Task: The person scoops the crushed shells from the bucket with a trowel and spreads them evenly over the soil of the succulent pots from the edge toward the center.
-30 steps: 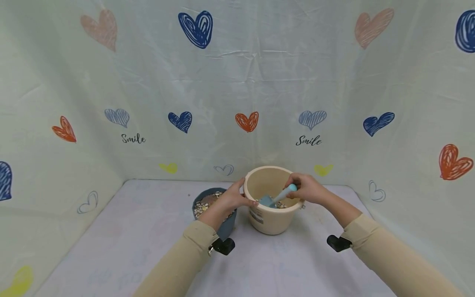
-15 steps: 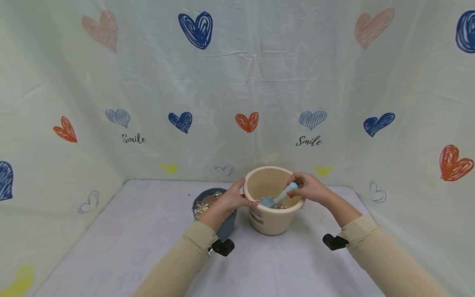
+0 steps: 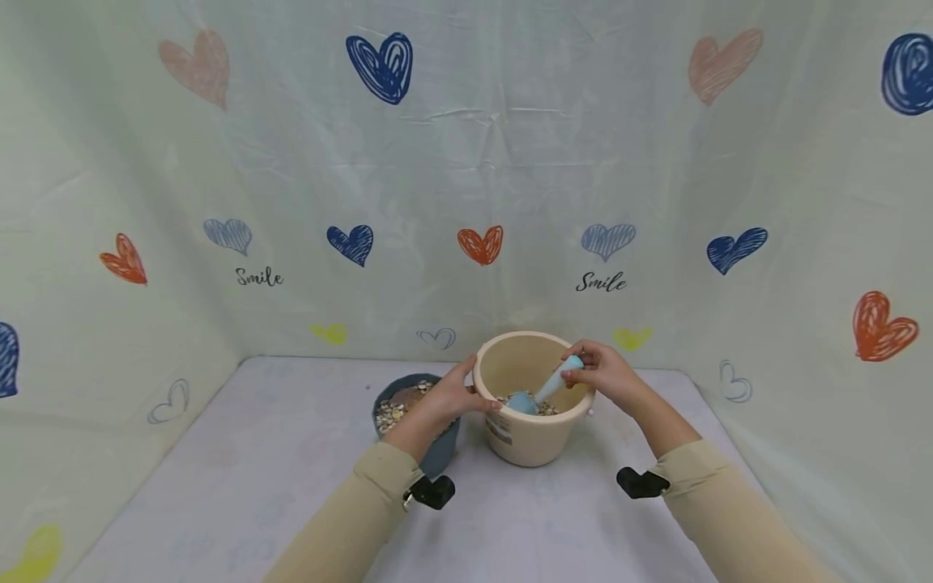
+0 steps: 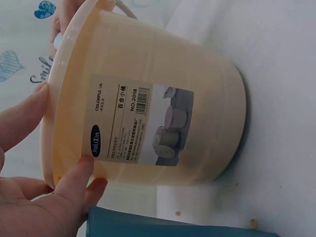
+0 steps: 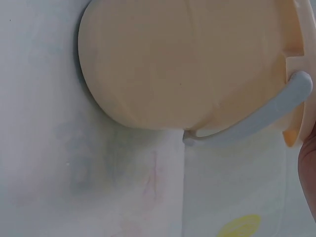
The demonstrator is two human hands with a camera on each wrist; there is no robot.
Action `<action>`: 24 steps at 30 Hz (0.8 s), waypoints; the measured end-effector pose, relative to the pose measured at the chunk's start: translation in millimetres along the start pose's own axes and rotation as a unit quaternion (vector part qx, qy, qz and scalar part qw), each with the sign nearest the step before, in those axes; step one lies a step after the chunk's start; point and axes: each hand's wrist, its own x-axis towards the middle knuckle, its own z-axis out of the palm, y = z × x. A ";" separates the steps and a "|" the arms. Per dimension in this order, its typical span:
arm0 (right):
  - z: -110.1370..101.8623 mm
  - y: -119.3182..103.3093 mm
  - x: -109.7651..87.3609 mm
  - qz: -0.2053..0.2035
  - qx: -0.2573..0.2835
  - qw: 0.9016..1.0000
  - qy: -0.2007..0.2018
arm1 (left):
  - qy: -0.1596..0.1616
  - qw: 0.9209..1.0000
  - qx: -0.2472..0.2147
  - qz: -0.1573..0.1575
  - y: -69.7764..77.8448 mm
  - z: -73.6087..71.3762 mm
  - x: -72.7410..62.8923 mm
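A cream plastic bucket (image 3: 528, 441) stands on the table with small pebbles (image 3: 547, 407) in its bottom. My left hand (image 3: 448, 398) grips the bucket's left rim, thumb at the front; the left wrist view shows a printed label (image 4: 138, 123) just beyond the fingers. Inside the bucket, my right hand (image 3: 605, 374) holds a small light blue shovel (image 3: 560, 379) by its handle, its blade down among the pebbles. Part of the blade is hidden by the near rim. In the right wrist view, only an edge of the right hand (image 5: 308, 173) shows beside the rim.
Left of the bucket, under my left forearm, stands a blue pot (image 3: 440, 455) holding pebbles and something brown. A grey bucket handle (image 5: 256, 113) hangs behind the bucket. The white table (image 3: 306, 421) meets a heart-printed curtain (image 3: 481, 162) at the back.
My right wrist has shifted left and the shovel's blade sits a little further into the pebbles. My left hand keeps its hold on the rim. The head view has shifted slightly.
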 end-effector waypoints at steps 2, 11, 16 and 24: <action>1.6 0.9 -0.5 0.001 0.007 1.000 0.008 | 0.004 1.000 0.003 -0.002 -0.6 -0.4 -0.3; 3.6 1.9 -4.5 0.016 0.005 0.999 0.042 | 0.001 1.000 0.000 0.007 -1.9 1.5 -0.7; 2.8 -0.5 -6.2 0.022 0.013 0.999 0.047 | 0.000 1.000 -0.004 0.008 -0.6 2.8 -1.0; 3.2 -2.5 -9.8 0.029 0.043 0.996 0.071 | 0.006 1.000 0.002 -0.001 2.2 -0.6 -1.3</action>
